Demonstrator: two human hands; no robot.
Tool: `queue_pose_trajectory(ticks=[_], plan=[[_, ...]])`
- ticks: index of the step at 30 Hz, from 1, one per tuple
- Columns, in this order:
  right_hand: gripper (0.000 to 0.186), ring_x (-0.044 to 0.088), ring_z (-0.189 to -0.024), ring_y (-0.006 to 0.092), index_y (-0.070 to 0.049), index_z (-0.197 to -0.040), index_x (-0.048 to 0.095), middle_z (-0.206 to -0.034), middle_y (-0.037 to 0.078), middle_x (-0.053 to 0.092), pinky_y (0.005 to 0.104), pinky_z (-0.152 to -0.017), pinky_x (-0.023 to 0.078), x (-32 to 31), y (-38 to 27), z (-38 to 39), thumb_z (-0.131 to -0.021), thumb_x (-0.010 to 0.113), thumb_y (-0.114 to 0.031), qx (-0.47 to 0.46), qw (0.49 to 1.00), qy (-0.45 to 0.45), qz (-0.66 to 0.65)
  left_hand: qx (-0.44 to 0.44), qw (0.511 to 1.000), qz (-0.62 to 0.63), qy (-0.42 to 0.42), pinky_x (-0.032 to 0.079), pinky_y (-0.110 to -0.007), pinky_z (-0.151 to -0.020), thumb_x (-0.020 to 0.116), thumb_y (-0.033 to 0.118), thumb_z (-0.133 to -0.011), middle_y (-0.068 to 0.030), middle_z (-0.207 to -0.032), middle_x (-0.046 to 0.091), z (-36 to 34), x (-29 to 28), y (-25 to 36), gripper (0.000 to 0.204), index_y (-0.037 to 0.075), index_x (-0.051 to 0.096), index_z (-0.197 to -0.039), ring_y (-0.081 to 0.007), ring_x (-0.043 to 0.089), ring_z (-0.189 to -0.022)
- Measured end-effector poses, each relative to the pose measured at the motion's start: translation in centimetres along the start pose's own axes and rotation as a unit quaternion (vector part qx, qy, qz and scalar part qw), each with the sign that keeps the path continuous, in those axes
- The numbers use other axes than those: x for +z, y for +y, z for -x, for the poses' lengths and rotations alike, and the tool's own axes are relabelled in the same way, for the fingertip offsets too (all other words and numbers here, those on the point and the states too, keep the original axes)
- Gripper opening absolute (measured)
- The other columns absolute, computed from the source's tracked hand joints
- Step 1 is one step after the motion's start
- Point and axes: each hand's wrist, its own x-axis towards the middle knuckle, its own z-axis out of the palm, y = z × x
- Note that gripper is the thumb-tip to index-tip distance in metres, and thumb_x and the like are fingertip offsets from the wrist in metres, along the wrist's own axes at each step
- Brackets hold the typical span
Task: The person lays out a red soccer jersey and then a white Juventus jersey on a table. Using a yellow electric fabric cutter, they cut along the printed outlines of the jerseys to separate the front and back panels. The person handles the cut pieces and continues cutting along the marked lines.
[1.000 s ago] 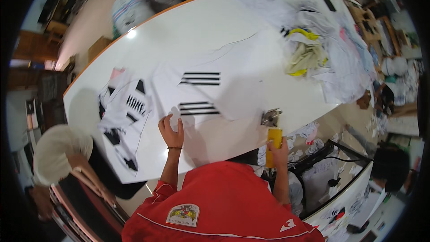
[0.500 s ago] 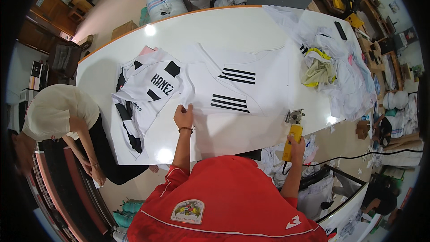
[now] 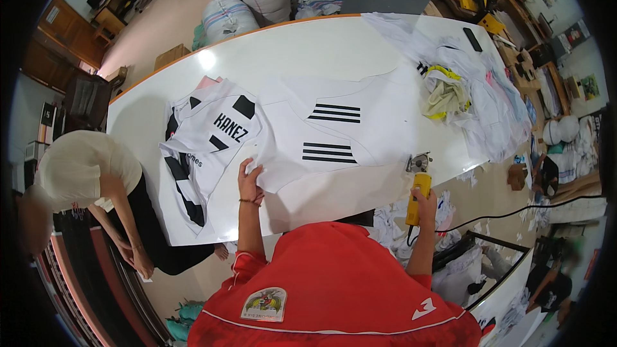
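My left hand pinches the near left corner of a white fabric sheet, which lies on the white table and carries two sets of black stripes. Just left of it are white-and-black printed jersey pieces, bunched over one another. At the table's near right edge, my right hand grips a yellow electric cutter with a silver round head, beside the sheet's lower right. A black cord trails from the cutter toward the right.
A mixed fabric heap and black phone lie at the table's right. A co-worker bends at the left edge; another person is far right. Sacks stand behind the table. Scraps lie below.
The view has shifted. My left hand's fingers, spread earlier, have closed on the fabric's corner, and the sheet's left side now reaches the jersey pieces. My right hand still holds the cutter.
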Motion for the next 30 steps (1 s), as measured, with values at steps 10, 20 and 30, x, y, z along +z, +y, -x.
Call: queue_pose_trajectory(ticks=[10,20,30], plan=[[0.053,0.071,-0.083,0.0235,0.004,-0.117,0.07,-0.098,0.015,0.075,0.0381,-0.076,0.058,-1.2,1.2,0.5,-0.081,0.088,-0.03,-0.027,0.996,0.046,0.071,0.351,0.691,-0.628,0.073,0.049,-0.053,-0.107,0.086,0.013,-0.081,-0.0234,-0.141,0.058,1.1,-1.7,1.2,0.051,0.009,0.07,-0.129,-0.0428,0.057,-0.127],[0.061,0.078,-0.09,0.0385,-0.001,-0.125,0.066,-0.099,0.022,0.078,0.047,-0.081,0.06,-0.4,-0.7,7.7,-0.079,0.089,-0.035,-0.06,0.978,0.078,0.183,0.302,0.509,-0.8,-0.095,0.012,-0.073,-0.127,0.068,0.071,-0.092,-0.0288,-0.177,0.015,0.6,7.0,-3.6,0.1,0.016,0.036,-0.169,-0.0556,0.01,-0.162],[0.066,0.072,-0.096,0.0531,-0.008,-0.134,0.049,-0.1,0.03,0.074,0.0594,-0.081,0.057,1.3,-0.5,12.3,-0.085,0.081,-0.038,-0.031,0.963,0.026,0.268,0.262,0.493,-0.827,-0.07,0.006,-0.075,-0.126,0.068,0.077,-0.089,-0.0293,-0.178,0.011,0.6,2.8,-1.5,0.11,0.015,0.031,-0.172,-0.0583,0.003,-0.162]])
